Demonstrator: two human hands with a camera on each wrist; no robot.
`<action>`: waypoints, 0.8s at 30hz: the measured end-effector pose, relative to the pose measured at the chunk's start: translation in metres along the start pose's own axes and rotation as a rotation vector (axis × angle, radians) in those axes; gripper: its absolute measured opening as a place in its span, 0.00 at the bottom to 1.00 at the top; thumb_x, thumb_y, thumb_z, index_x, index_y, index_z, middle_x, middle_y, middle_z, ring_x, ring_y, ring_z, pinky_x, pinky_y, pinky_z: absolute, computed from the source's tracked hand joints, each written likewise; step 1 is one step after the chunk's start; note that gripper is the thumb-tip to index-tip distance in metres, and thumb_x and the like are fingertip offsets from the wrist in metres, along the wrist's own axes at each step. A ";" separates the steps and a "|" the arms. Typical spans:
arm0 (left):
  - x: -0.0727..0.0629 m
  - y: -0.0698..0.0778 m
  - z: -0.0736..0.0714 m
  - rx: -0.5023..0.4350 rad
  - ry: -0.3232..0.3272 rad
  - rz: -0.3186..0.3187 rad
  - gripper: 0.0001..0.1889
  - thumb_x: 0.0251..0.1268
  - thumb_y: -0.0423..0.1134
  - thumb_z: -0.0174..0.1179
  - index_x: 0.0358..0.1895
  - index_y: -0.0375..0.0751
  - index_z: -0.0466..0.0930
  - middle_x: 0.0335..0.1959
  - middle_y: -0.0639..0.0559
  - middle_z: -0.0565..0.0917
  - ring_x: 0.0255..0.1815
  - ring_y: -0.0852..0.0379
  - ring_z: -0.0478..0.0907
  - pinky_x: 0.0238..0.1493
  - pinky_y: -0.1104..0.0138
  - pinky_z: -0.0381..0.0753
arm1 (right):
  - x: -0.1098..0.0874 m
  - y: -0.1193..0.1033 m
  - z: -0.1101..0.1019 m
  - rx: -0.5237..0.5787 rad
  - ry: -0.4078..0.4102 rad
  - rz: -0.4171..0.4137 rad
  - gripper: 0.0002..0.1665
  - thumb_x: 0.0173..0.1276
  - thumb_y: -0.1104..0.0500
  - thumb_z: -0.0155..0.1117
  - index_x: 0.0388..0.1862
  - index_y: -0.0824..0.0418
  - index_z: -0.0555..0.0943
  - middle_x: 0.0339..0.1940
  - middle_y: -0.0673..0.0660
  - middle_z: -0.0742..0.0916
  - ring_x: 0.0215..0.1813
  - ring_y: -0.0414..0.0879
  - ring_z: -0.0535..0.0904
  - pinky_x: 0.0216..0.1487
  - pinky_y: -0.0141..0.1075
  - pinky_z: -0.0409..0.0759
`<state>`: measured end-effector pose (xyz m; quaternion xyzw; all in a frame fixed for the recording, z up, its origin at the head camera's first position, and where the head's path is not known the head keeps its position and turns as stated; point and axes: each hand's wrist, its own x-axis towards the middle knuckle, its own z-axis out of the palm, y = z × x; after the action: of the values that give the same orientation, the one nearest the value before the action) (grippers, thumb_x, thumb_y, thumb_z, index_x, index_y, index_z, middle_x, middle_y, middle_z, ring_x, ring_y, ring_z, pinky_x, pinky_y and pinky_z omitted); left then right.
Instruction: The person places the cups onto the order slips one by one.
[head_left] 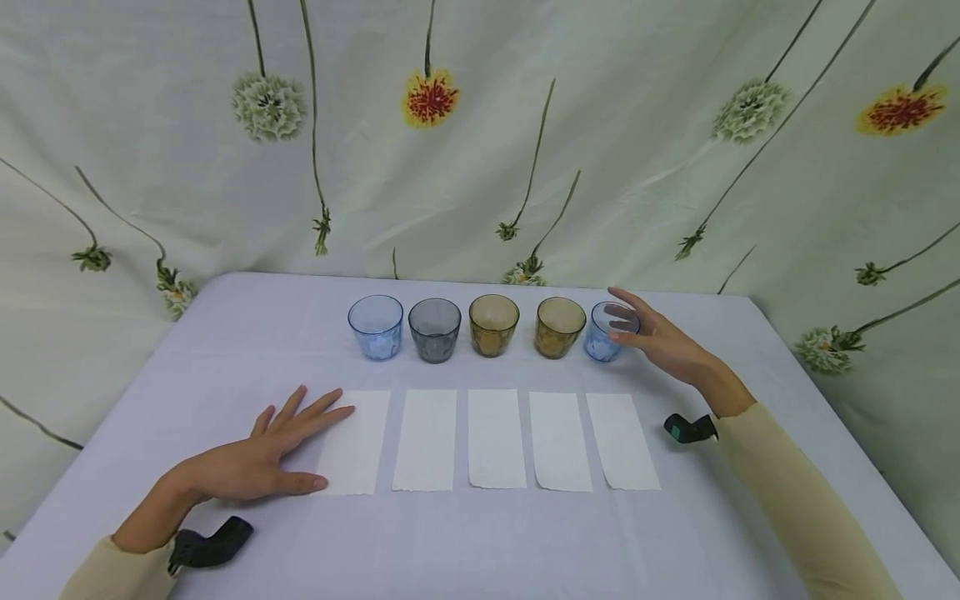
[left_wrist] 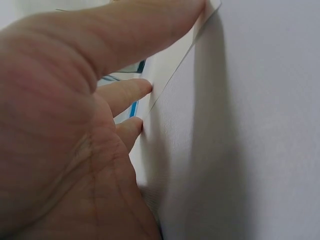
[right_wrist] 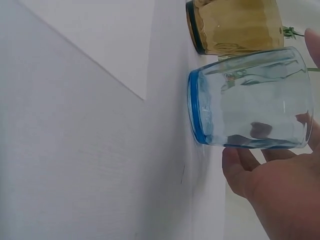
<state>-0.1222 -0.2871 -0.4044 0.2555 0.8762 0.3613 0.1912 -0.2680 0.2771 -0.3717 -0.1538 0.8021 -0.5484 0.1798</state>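
Note:
My right hand (head_left: 667, 342) is around the right-hand blue glass (head_left: 602, 343), its thumb on the near side and its fingers reaching past the back of the rim. In the right wrist view, fingertips show through the clear wall of this glass (right_wrist: 255, 100), which stands upright on the cloth. Far to the left, my left hand (head_left: 255, 458) is spread with straight fingers, its fingertips and thumb at the edge of the leftmost white paper strip (head_left: 356, 446). The left wrist view shows the thumb over that paper's corner (left_wrist: 212, 7).
Left of the right-hand glass stand two amber glasses (head_left: 560, 329) (head_left: 494, 327), a grey glass (head_left: 435, 332) and another blue glass (head_left: 376, 329). Several paper strips (head_left: 495, 442) lie in a row before them on the white tablecloth (head_left: 480, 542). A flowered curtain (head_left: 480, 167) hangs behind.

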 end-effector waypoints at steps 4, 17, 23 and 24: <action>0.000 0.000 -0.001 0.003 0.001 -0.006 0.44 0.63 0.51 0.67 0.80 0.58 0.54 0.84 0.45 0.41 0.79 0.30 0.17 0.67 0.31 0.14 | 0.002 0.001 0.000 0.077 -0.034 -0.006 0.49 0.75 0.63 0.59 0.84 0.49 0.42 0.83 0.66 0.52 0.83 0.61 0.41 0.77 0.67 0.33; 0.000 0.000 0.000 -0.008 -0.008 -0.024 0.43 0.63 0.53 0.66 0.80 0.60 0.54 0.84 0.46 0.40 0.79 0.31 0.16 0.67 0.32 0.13 | 0.005 0.008 0.002 0.139 -0.058 0.009 0.46 0.76 0.63 0.58 0.83 0.47 0.46 0.84 0.61 0.48 0.83 0.63 0.40 0.78 0.65 0.33; 0.001 -0.001 0.000 -0.013 -0.013 -0.035 0.44 0.63 0.53 0.66 0.80 0.60 0.53 0.84 0.47 0.39 0.79 0.32 0.15 0.67 0.32 0.12 | 0.006 0.008 0.002 0.134 -0.040 0.018 0.45 0.76 0.62 0.59 0.82 0.48 0.47 0.83 0.61 0.50 0.83 0.64 0.43 0.78 0.64 0.34; 0.001 -0.001 0.000 -0.011 -0.012 -0.035 0.44 0.63 0.53 0.66 0.80 0.60 0.53 0.84 0.46 0.39 0.79 0.32 0.15 0.67 0.32 0.12 | 0.006 0.008 0.002 0.137 -0.037 0.017 0.45 0.76 0.62 0.59 0.82 0.49 0.47 0.83 0.61 0.50 0.83 0.64 0.43 0.78 0.64 0.34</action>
<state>-0.1234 -0.2873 -0.4049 0.2414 0.8773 0.3612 0.2042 -0.2727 0.2755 -0.3809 -0.1443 0.7605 -0.5975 0.2092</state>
